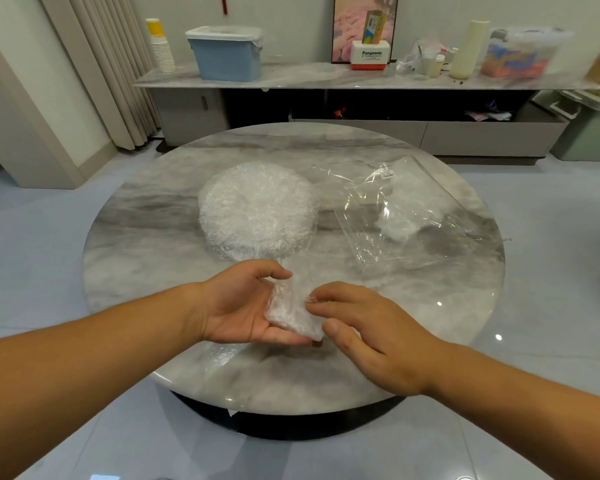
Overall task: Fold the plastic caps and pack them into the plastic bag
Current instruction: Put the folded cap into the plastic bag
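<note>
A crumpled clear plastic cap point(291, 311) lies in the upturned palm of my left hand point(238, 306), whose thumb and fingers curl around it. My right hand point(359, 327) pinches the cap's right edge with its fingertips. A round stack of plastic caps point(258, 209) rests on the marble table behind my hands. To its right lies the clear plastic bag point(416, 216) with a barcode sticker, flat and open toward the left, with some folded caps inside.
The round marble table point(146, 237) has a dark base below. A long sideboard point(326, 81) behind holds a blue bin point(227, 57), paper cups, a Panasonic box and containers. A loose bit of plastic film point(222, 355) lies under my left wrist.
</note>
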Demonstrator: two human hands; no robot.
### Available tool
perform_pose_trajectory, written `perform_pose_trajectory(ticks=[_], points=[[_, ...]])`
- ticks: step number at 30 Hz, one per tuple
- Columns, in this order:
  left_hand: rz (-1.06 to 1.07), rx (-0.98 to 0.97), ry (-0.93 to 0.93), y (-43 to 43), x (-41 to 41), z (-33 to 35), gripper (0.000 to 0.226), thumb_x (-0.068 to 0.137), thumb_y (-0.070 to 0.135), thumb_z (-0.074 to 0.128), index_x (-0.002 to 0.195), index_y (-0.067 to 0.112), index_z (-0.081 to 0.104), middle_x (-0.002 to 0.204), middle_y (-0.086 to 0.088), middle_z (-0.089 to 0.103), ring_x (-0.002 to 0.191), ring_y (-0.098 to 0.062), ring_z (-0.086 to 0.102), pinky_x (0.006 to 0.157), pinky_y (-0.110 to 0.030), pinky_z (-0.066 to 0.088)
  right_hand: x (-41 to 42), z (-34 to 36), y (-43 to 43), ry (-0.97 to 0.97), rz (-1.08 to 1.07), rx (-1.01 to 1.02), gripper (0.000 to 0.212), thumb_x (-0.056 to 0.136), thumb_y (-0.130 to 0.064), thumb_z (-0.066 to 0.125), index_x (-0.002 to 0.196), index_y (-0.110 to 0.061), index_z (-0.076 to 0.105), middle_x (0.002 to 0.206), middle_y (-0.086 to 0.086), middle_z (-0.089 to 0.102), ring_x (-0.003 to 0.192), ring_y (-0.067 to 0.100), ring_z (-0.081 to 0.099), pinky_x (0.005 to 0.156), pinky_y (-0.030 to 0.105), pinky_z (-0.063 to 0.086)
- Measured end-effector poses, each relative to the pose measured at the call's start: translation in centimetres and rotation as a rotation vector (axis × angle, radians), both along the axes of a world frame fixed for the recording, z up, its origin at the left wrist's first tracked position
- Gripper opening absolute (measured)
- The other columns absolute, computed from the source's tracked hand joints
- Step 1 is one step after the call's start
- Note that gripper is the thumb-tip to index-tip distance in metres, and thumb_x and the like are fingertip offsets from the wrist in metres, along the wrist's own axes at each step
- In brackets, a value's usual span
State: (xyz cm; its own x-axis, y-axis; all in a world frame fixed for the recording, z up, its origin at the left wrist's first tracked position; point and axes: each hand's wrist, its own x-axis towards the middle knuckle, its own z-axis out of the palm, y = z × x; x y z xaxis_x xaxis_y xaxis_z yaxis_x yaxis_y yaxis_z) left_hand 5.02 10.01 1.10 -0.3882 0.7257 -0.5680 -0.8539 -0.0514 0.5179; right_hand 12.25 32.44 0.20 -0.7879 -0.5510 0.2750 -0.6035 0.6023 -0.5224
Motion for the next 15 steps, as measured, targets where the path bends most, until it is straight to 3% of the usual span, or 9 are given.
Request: perform_pose_trajectory(ticks=[5, 8, 12, 15], points=[[0.041, -0.136, 0.012, 0.61, 0.34, 0.04, 0.041, 0.096, 0.001, 0.037, 0.133, -0.01, 0.051, 0.129, -0.034, 0.06, 0.119, -0.051, 0.06, 0.089, -0.053, 0.058, 0.35, -0.23, -0.03, 0.04, 0.042, 0.091, 0.045, 0.104, -0.038, 0.04, 0.13, -0.012, 0.066, 0.132, 0.0, 0.061, 0.121, 0.01, 0.054, 0.102, 0.019, 0.039], [0.067, -0.196, 0.024, 0.78, 0.41, -0.17, 0.042, 0.097, -0.002, 0.036, 0.137, -0.007, 0.049, 0.126, -0.034, 0.062, 0.114, -0.05, 0.063, 0.089, -0.054, 0.057, 0.33, -0.18, 0.18, 0.041, 0.029, 0.097, 0.047, 0.103, -0.04, 0.039, 0.131, -0.013, 0.066, 0.133, -0.001, 0.062, 0.122, 0.01, 0.055, 0.103, 0.02, 0.04], [0.03, -0.047, 0.031, 0.07, 0.0, 0.23, 0.056, 0.094, 0.022, 0.036, 0.146, 0.002, 0.045, 0.145, -0.028, 0.051, 0.134, -0.046, 0.049, 0.111, -0.058, 0.041, 0.44, -0.13, 0.16, 0.096, 0.097, 0.153, 0.044, 0.102, -0.037, 0.042, 0.123, -0.01, 0.069, 0.124, 0.002, 0.067, 0.114, 0.016, 0.06, 0.096, 0.03, 0.045], [0.024, -0.018, -0.016, 0.07, -0.35, 0.07, 0.073, 0.099, 0.055, 0.045, 0.147, 0.0, 0.042, 0.145, -0.028, 0.05, 0.135, -0.047, 0.048, 0.112, -0.058, 0.04, 0.35, -0.29, 0.24, 0.08, 0.128, 0.189, 0.043, 0.103, -0.04, 0.042, 0.123, -0.012, 0.067, 0.121, 0.0, 0.067, 0.115, 0.016, 0.058, 0.098, 0.033, 0.044]])
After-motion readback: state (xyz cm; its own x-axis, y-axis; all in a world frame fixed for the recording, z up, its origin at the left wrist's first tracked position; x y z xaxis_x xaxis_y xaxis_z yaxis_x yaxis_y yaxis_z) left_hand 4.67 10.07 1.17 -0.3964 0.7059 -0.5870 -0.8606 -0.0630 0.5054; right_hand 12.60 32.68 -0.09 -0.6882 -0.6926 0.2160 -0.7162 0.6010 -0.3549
